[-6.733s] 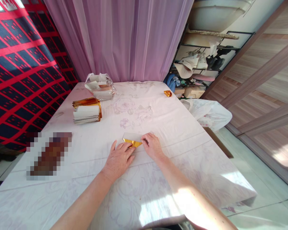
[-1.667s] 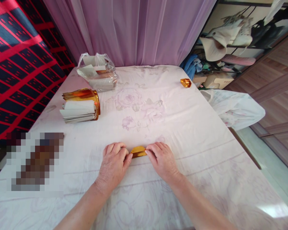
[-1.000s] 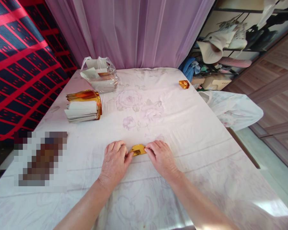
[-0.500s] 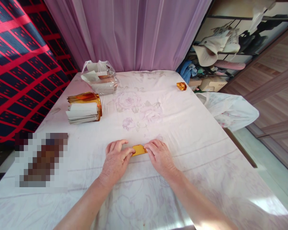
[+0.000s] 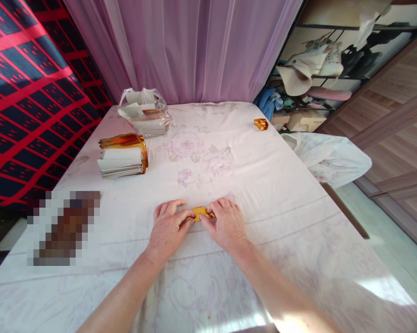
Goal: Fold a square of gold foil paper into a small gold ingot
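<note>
We pinch the small gold foil paper [image 5: 201, 213] at mid-frame between left hand [image 5: 168, 227] and right hand [image 5: 223, 224]; best press each crease flat, edges aligned.

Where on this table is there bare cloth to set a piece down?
Bare cloth lies right of the hands toward the table edge, and mid-table below the folded gold piece. The far-left corner is crowded: paper stack, plastic bag.

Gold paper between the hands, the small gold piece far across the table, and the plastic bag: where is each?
gold paper [image 5: 201, 213], head view, its visible middle strip.
small gold piece [image 5: 260, 123], head view, its centre.
plastic bag [image 5: 144, 112], head view, its front face.
</note>
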Available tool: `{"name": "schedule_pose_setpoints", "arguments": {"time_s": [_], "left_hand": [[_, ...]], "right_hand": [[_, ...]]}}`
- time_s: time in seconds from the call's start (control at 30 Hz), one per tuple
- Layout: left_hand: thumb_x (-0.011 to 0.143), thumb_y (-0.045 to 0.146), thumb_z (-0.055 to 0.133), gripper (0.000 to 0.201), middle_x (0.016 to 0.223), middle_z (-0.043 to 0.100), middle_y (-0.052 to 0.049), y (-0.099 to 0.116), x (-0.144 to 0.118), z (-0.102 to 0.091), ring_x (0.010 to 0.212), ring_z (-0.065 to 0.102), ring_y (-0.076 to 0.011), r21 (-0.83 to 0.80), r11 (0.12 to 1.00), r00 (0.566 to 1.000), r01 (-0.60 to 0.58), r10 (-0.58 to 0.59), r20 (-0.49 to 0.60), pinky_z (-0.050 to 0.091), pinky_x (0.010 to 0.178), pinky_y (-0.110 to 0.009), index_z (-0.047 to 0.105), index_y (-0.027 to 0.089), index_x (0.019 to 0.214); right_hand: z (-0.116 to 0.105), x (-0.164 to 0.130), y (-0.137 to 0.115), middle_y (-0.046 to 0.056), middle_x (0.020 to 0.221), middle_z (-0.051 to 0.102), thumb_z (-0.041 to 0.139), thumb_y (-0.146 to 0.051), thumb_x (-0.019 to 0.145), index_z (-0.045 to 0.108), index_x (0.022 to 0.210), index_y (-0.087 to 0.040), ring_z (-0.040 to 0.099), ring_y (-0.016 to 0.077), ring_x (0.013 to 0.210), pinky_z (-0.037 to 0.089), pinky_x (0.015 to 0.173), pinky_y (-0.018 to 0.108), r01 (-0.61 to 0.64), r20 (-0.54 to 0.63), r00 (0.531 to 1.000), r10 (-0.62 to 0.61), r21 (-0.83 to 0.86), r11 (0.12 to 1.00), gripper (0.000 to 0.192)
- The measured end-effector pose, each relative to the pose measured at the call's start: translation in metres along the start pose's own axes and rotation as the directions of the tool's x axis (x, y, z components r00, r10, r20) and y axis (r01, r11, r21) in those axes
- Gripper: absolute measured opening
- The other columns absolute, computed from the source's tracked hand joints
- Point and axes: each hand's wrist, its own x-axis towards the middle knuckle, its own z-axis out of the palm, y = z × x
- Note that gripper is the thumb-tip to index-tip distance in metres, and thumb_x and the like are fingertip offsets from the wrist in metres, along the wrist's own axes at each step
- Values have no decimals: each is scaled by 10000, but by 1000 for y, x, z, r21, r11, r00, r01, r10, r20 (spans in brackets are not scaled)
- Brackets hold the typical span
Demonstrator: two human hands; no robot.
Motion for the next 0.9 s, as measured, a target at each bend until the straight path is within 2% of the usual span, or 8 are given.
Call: {"name": "schedule_pose_setpoints", "arguments": {"time_s": [0.1, 0.2, 0.43, 0.67, 0.9], "left_hand": [[899, 264, 614, 140, 1173, 617, -38, 0, 0, 0, 1120, 548, -244, -2, 1000, 1000, 5, -4, 5, 377, 985, -480, 736, 319, 939], [892, 263, 621, 134, 1171, 620, -37, 1, 0, 0, 1117, 547, -245, 0, 1000, 1000, 4, -4, 6, 376, 984, -482, 737, 316, 933], [897, 263, 605, 149, 1161, 628, -38, 0, 1, -1, 1101, 553, -245, -8, 1000, 1000, 1, -1, 3, 383, 980, -483, 738, 320, 933], [907, 264, 588, 171, 1158, 634, -35, -2, 0, 0, 1104, 551, -245, -19, 1000, 1000, 0, 0, 0, 390, 985, -490, 746, 325, 926], [907, 176, 555, 274, 1183, 637, -23, -10, 0, 0, 1113, 551, -237, -49, 999, 999, -15, 17, 32, 402, 985, -477, 755, 347, 984]], "right_hand": [[2, -1, -5, 47, 856, 596, 729, -424, 796, 612, 802, -217, 548, 229, 817, 368, 719, 359, -50, -27, 998, 49, -44, 998, 238], [4, -2, -5, 45, 870, 601, 721, -415, 806, 607, 809, -223, 551, 228, 829, 370, 733, 361, -61, -38, 997, 61, -9, 998, 223], [1, -2, 10, 17, 890, 633, 679, -226, 823, 617, 826, -230, 587, 199, 869, 385, 754, 332, -51, 35, 998, 46, 161, 986, 62], [-4, 3, 25, -3, 831, 649, 616, -60, 775, 629, 804, -218, 604, 158, 790, 442, 732, 299, -60, 107, 994, 23, 352, 934, 161], [-3, 3, 28, 8, 814, 645, 572, -31, 767, 635, 781, -206, 598, 151, 755, 451, 695, 283, -12, 80, 997, -24, 419, 908, 186]]}}
